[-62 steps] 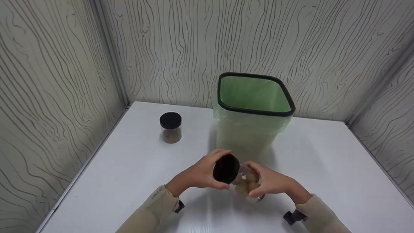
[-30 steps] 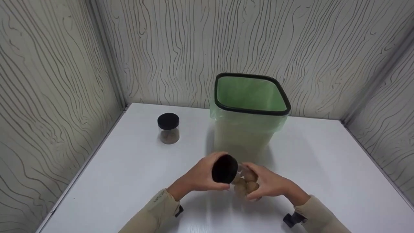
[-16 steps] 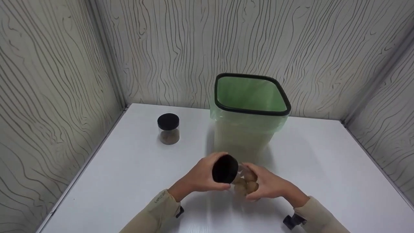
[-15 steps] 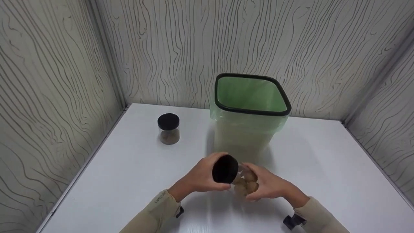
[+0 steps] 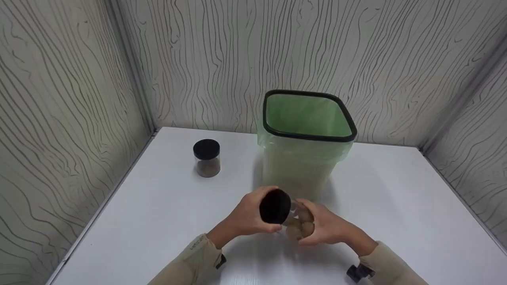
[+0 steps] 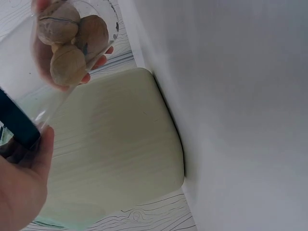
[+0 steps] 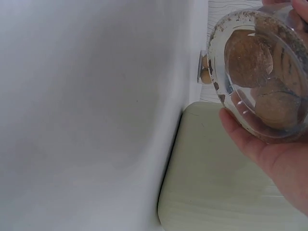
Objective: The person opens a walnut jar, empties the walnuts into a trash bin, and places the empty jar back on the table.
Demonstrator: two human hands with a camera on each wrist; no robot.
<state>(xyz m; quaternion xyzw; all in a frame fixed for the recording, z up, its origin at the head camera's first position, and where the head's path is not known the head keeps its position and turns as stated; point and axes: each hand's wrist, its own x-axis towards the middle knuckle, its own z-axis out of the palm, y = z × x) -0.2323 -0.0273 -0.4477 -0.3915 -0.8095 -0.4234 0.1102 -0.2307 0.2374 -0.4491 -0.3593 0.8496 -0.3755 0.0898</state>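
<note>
Low in front of the bin, I hold a clear jar tilted on its side between both hands. My left hand grips its black lid, with thumb and fingers around the edge. My right hand wraps round the base end of the jar. Brown walnuts show through the clear wall, lying toward the base. In the left wrist view the lid sits at the jar's mouth end, partly cut off by the frame.
A second clear jar with a black lid and brown contents stands upright at the back left of the white table. Behind my hands stands a pale bin with a green liner and a black rim. Wood-patterned panels enclose the table.
The head view shifted slightly at first, so the bin and far jar appear a little further left. Both hands keep their grip in nearly the same place; the right hand has edged slightly left.
</note>
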